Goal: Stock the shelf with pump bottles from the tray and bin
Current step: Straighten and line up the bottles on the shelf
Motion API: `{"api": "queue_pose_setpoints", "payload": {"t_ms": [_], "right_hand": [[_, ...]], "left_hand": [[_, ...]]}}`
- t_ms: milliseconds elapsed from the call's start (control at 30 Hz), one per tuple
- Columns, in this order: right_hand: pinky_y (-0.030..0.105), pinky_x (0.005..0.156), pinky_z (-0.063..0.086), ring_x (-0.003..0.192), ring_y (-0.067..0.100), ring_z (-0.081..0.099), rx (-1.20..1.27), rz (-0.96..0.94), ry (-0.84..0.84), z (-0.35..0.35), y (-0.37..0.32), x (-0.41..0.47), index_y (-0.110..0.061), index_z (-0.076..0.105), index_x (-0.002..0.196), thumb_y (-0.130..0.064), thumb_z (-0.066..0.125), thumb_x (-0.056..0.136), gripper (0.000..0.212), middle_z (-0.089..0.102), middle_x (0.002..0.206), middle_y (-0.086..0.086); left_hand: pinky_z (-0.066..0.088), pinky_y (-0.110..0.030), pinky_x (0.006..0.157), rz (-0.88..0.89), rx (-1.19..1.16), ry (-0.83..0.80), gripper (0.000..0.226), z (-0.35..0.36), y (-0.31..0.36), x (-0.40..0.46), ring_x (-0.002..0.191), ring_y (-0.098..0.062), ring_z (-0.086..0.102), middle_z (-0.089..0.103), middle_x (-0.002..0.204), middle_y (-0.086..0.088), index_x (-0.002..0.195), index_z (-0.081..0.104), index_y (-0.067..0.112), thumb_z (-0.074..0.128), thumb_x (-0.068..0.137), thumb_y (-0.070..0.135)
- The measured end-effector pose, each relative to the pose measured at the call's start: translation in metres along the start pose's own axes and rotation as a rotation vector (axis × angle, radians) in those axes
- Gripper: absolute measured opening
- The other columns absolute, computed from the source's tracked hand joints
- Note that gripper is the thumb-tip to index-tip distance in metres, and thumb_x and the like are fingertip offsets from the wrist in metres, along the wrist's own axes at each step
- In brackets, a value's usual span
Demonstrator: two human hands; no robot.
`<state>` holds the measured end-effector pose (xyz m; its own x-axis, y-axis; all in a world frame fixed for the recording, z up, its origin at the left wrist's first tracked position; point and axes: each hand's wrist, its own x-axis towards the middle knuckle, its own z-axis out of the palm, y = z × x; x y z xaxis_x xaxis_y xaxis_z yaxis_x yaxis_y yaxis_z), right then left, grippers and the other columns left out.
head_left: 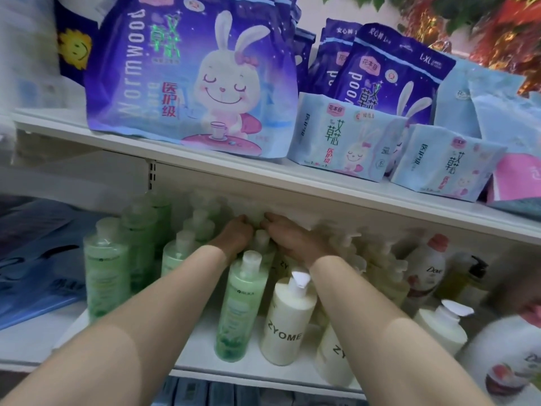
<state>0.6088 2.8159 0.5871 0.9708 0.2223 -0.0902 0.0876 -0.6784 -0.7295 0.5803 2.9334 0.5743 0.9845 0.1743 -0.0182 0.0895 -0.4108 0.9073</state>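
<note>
I am in a shop: white retail shelving (292, 183) carries rows of identical pump bottles (288, 320) below and packaged hygiene goods (187, 74) above.

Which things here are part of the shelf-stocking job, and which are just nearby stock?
Part of the job:
- green pump bottles
- cream pump bottles
- lower shelf
- left hand and right hand, both reaching among bottles at the back

Just nearby:
- purple rabbit bags on the upper shelf
- pale blue packs beside them
- Dove bottle
</note>
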Motion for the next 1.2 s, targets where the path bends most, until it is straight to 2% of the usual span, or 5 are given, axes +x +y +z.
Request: {"api": "queue_pose_setpoints", "payload": {"t_ms": [400, 667, 833, 1100, 1200], "right_hand": [[0.037, 0.089, 0.054, 0.094, 0.022, 0.066, -0.177, -0.035, -0.084, -0.017, -0.022, -0.065, -0.015, 0.065, 0.119, -0.048, 0.042, 0.102, 0.044, 0.070, 0.110, 0.005], [0.045, 0.069, 0.063, 0.079, 0.033, 0.074, 0.054, 0.123, -0.112, -0.011, -0.021, -0.067, -0.011, 0.064, 0.113, -0.045, 0.052, 0.099, 0.039, 0.073, 0.098, 0.015], [0.032, 0.055, 0.055, 0.060, 0.026, 0.070, 0.073, 0.020, -0.086, -0.008, -0.016, -0.060, -0.022, 0.057, 0.127, -0.049, 0.047, 0.100, 0.039, 0.066, 0.112, 0.008], [0.027, 0.064, 0.059, 0.109, 0.027, 0.062, 0.062, 0.005, -0.096, -0.005, -0.012, -0.048, -0.021, 0.043, 0.145, -0.022, 0.046, 0.100, 0.044, 0.051, 0.141, 0.007], [0.041, 0.095, 0.055, 0.124, 0.030, 0.053, -0.136, -0.032, -0.090, -0.006, -0.015, -0.051, -0.024, 0.038, 0.148, -0.019, 0.045, 0.098, 0.051, 0.047, 0.148, 0.006]], "left_hand": [[0.051, -0.035, 0.067, -0.169, -0.166, -0.165, 0.024, -0.028, 0.010, -0.036, 0.081, -0.025, 0.058, 0.065, 0.101, -0.017, 0.099, 0.059, 0.008, 0.037, 0.102, 0.016], [0.056, -0.037, 0.078, -0.137, -0.190, -0.289, 0.025, -0.029, 0.011, -0.062, 0.080, -0.021, 0.063, 0.068, 0.088, -0.008, 0.092, 0.061, 0.010, 0.038, 0.101, 0.008], [0.053, -0.028, 0.057, -0.103, -0.207, -0.158, 0.028, -0.014, -0.003, -0.046, 0.076, -0.021, 0.060, 0.064, 0.102, -0.014, 0.119, 0.056, 0.000, 0.035, 0.102, 0.008], [0.054, -0.040, 0.079, -0.079, -0.350, -0.034, 0.027, -0.008, -0.013, -0.044, 0.091, -0.030, 0.061, 0.065, 0.110, -0.019, 0.116, 0.059, 0.000, 0.038, 0.101, 0.009], [0.054, -0.041, 0.086, -0.102, -0.426, -0.048, 0.027, -0.011, -0.013, -0.052, 0.101, -0.032, 0.064, 0.066, 0.112, -0.016, 0.120, 0.058, 0.005, 0.043, 0.101, 0.018]]}}
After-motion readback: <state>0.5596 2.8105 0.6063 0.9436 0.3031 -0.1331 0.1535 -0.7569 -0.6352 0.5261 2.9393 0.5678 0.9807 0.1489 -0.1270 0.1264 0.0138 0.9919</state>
